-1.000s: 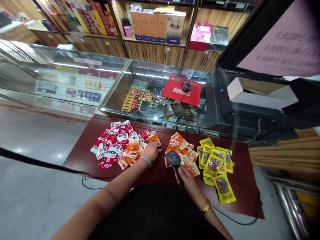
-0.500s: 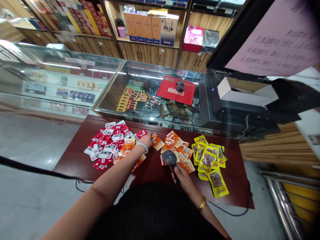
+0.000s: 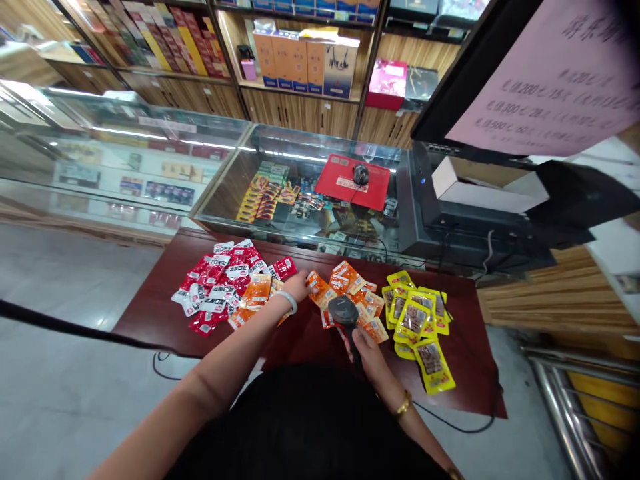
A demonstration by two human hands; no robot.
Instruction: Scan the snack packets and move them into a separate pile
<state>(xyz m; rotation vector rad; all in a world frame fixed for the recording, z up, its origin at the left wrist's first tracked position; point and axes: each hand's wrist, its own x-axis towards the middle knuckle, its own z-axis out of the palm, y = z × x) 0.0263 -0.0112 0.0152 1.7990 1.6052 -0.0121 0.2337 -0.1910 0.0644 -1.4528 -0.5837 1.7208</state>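
My left hand reaches over the dark red table and pinches an orange snack packet at its left edge. My right hand grips the handle of a black barcode scanner, whose head points at the orange packets in the middle. A heap of red and white packets lies at the left, with more orange packets beside it. Yellow packets are spread at the right.
Behind the table stands a glass display counter with a red mouse pad and mouse on top. A black computer case sits at the right. Shelves of boxed goods line the back wall. A black cable trails off the table.
My left hand moved from the left orange pile to the right with one orange packet, bringing it close in front of the scanner. The scanner hand barely shifted.
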